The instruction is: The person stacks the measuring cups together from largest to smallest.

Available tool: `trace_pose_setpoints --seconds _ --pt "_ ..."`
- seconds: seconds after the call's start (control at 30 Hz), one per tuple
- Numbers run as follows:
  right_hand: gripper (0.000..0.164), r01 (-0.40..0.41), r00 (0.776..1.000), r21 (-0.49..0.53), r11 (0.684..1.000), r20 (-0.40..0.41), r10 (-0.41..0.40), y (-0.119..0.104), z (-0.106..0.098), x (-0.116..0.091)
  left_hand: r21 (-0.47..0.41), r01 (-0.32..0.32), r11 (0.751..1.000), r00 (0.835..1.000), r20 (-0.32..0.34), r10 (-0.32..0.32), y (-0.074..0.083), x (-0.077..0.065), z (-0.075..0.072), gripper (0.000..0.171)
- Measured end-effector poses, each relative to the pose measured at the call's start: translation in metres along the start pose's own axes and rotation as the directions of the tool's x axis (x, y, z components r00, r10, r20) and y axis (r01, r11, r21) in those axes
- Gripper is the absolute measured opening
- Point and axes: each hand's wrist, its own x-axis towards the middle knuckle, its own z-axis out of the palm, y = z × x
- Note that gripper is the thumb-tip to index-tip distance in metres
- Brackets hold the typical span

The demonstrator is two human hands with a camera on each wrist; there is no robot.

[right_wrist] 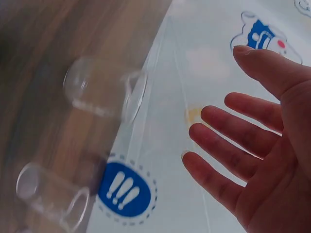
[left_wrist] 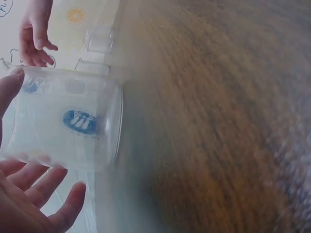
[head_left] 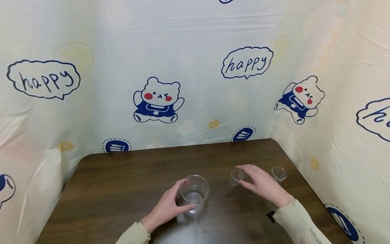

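Note:
The left hand (head_left: 166, 207) holds a large clear glass beaker (head_left: 195, 196) upright on the brown table, thumb at its near side and fingers at its far left side. In the left wrist view, the thumb lies against the glass (left_wrist: 73, 119) and some fingertips show through it. The right hand (head_left: 264, 184) hovers beside a small clear glass cup (head_left: 236, 178), thumb and fingers spread near its rim. The right wrist view shows this hand (right_wrist: 252, 145) with parted fingers and nothing in its grasp. Behind it stands a small beaker (head_left: 279, 174), partly covered by the hand.
The dark wood-grain table (head_left: 122, 183) has rounded far corners. A pale printed curtain (head_left: 195, 51) with bears and "happy" bubbles hangs behind it and along both sides. The small beaker stands close to the table's right edge. A dark band (head_left: 271, 216) shows at the right wrist.

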Motion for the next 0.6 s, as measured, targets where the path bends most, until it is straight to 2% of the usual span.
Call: trace_pose_setpoints --seconds 0.3,0.6 --pt "0.046 -0.066 0.997 -0.042 0.997 -0.037 0.064 0.024 -0.009 -0.015 -0.036 -0.015 0.999 1.000 0.012 0.015 0.000 -0.001 0.004 0.090" --pt "0.043 -0.113 0.994 -0.038 0.993 -0.014 0.113 0.040 -0.009 -0.022 -0.030 -0.020 0.999 1.000 -0.006 0.020 0.004 0.000 0.007 0.105"
